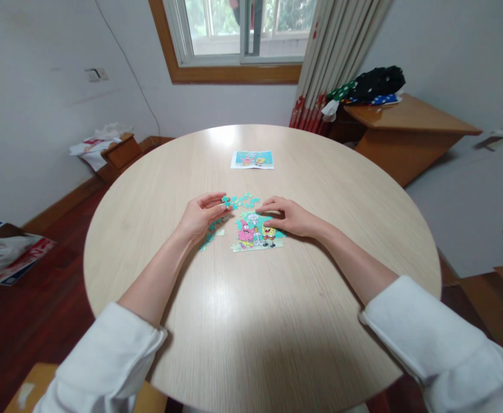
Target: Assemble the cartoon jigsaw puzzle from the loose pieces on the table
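A partly joined jigsaw puzzle point(257, 244) with a pink starfish, a pale squid figure and a yellow sponge figure lies flat mid-table. My right hand point(292, 217) rests over its upper right part, fingers apart, with the thumb and forefinger touching it near the top edge. At the upper left of the puzzle, my left hand point(202, 213) pinches a small teal puzzle piece point(226, 200) at its fingertips. Loose teal pieces point(246, 200) lie just beyond the puzzle. More loose pieces point(210, 235) are partly hidden beside my left hand.
A printed reference picture point(252, 160) lies farther back on the round wooden table point(251, 321). Behind the table are a window point(242, 34) and a curtain point(328, 63). A wooden desk point(410, 120) with dark cloth items stands at the right.
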Demonstrator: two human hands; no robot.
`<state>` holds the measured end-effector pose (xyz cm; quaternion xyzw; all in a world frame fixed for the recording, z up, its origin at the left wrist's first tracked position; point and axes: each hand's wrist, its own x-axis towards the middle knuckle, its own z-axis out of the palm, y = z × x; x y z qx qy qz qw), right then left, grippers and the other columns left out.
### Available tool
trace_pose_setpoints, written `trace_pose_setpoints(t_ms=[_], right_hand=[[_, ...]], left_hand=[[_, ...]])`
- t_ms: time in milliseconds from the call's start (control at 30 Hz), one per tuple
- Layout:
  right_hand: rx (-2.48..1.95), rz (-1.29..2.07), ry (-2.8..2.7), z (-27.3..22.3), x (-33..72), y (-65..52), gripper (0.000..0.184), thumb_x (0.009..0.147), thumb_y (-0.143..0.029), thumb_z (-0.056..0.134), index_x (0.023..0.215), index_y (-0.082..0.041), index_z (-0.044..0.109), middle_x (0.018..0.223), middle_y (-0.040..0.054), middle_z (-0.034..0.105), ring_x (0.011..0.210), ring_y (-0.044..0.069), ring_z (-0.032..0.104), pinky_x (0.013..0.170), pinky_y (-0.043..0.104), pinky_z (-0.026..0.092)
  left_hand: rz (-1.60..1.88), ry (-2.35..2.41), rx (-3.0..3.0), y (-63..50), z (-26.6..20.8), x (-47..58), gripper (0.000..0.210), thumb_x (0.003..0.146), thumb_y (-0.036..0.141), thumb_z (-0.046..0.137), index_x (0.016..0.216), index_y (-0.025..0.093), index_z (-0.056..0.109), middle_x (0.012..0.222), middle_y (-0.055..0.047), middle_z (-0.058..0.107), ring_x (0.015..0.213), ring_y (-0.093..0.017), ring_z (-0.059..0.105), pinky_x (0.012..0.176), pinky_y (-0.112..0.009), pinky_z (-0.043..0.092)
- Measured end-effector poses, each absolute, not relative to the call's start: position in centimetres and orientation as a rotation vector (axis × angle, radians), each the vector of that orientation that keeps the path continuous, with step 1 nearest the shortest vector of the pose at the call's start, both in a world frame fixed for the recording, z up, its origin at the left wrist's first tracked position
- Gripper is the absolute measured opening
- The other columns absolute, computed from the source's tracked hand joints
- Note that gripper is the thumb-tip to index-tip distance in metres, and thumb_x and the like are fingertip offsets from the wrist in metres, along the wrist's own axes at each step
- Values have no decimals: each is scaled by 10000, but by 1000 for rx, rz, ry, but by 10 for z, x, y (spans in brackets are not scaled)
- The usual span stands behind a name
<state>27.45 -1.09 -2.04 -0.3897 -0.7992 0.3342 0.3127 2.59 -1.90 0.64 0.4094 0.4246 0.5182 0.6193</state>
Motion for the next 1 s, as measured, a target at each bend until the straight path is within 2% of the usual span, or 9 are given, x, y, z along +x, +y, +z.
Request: trace_pose_setpoints(t_ms=[333,533,733,900,1000], right_hand=[[-936,1063,-2060,-16,280,-13,379,697,-262,774,1070,-223,719,1132,79,612,1082,201,604,1026,421,482],[-950,1079,-1994,-17,278,-14,366,677,-299,779,1028,-217,718,1137,82,635,1054,205,624,996,420,505],[-1098,769,-1901,-7,270,-21,149,783,-277,645,869,-175,712,905,83,709,823,186,653,824,397,539],[-1224,244,-1661,6,284,-22,138,829,-246,551,826,-190,677,814,64,704,733,181,626,747,366,511],[-1347,95,-1640,5,302,-14,136,817,-234,545,788,-199,673,740,59,683,664,190,599,691,363,489]], left_hand=[[1143,948,972,-19,6,26,306,607,54,785,884,117,674,862,-75,713,751,-153,691,882,-388,551],[1118,949,976,-19,5,25,327,596,58,795,897,112,681,864,-80,719,760,-162,699,901,-395,543],[1113,949,954,-19,5,26,302,608,32,779,886,103,683,854,-87,719,743,-159,701,890,-382,547],[1116,979,938,-20,7,26,283,628,17,752,891,98,686,842,-83,713,730,-155,703,873,-362,556],[1107,995,935,-21,8,26,282,634,20,746,899,96,687,809,-78,706,721,-156,702,892,-372,548]])
